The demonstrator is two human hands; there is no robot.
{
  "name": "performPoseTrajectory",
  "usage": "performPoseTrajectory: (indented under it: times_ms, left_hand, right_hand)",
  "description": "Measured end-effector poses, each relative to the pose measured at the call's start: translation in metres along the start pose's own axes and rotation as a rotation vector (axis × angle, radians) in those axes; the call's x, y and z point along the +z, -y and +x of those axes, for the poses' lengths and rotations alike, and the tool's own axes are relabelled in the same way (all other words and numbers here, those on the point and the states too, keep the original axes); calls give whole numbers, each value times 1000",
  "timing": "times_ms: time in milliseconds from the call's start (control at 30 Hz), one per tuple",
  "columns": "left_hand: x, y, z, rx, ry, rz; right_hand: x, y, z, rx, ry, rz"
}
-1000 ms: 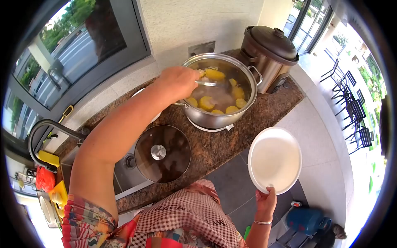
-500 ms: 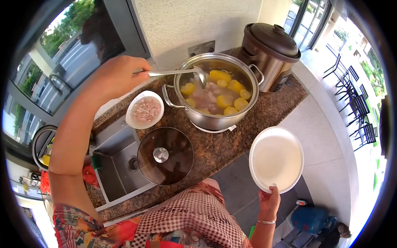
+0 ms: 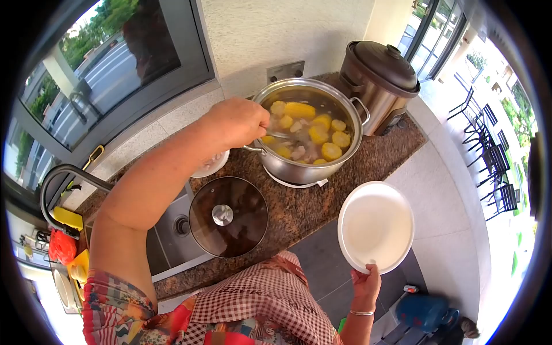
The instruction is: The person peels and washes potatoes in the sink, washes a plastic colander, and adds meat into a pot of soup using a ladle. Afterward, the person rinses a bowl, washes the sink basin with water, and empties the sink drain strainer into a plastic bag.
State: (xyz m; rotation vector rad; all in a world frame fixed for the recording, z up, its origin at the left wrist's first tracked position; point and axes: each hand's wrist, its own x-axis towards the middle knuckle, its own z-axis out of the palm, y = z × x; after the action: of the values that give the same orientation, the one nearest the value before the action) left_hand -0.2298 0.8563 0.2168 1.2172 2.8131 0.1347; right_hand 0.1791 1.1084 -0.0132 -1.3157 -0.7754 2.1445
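Observation:
My left hand point(image 3: 238, 122) is closed on the ladle point(image 3: 278, 135) at the left rim of a large steel pot point(image 3: 287, 171). The ladle's lower end is down in the broth, among corn pieces point(image 3: 300, 110) and pale meat point(image 3: 299, 152). My right hand point(image 3: 366, 283) grips the lower edge of a white bowl point(image 3: 376, 227), held off the counter's front edge with its inside showing. Partly hidden behind my left forearm is a smaller white bowl point(image 3: 214, 167) with pale pieces in it.
A glass lid point(image 3: 229, 238) overlaps the right side of the sink point(image 3: 172, 225) on the granite counter point(image 3: 299, 210). Behind the pot's right side stands a lidded cooker point(image 3: 376, 86). A dark faucet point(image 3: 75, 169) is at the left. A blue cylinder point(image 3: 422, 312) stands on the floor, lower right.
My left hand has moved right from beside the pot to its rim, lowering the ladle into the broth. The forearm now partly covers the small bowl. My right hand still holds the white bowl.

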Motion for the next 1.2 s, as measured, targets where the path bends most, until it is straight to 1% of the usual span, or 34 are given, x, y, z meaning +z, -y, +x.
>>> performPoseTrajectory:
  times_ms: [67, 167, 267, 367, 467, 567, 667, 767, 800, 900, 1000, 1133, 1200]
  left_hand:
    - [8, -1, -2, 29, -81, -81]
    - [-4, -17, -17, -56, -168, -86]
    - [7, -6, -19, 27, -400, -158]
    - [-2, -2, -26, -42, -273, -28]
    - [10, 9, -37, -40, -346, -222]
    - [2, 15, -52, -92, -286, -108]
    - [11, 25, -84, -131, -485, -448]
    - [28, 40, -133, -260, -550, -476]
    - [43, 51, -148, -337, -465, -515]
    - [137, 93, -188, -525, -267, -734]
    - [181, 87, -219, -499, -207, -723]
    - [210, 60, -225, -386, -122, -533]
    - [221, 55, -222, -422, -68, -442]
  right_hand:
    - [-2, -2, -4, -7, -10, 6]
    - [-9, -5, -4, 7, -12, 18]
    - [-11, -8, -5, 1, -17, 30]
    - [-11, -9, -5, 12, -37, 11]
    - [-4, -10, -9, -4, -5, 14]
    - [5, -10, -18, 4, 25, -11]
    - [11, -11, -22, -13, 26, -28]
    - [12, -15, -28, -35, -8, -33]
    - [14, -15, -32, -24, -35, -37]
    - [-3, -17, -28, 2, -4, -64]
    - [-8, -22, -29, 13, -24, -86]
    - [-13, -27, -29, 32, 9, -51]
    - [-16, -28, -28, 63, 27, -13]
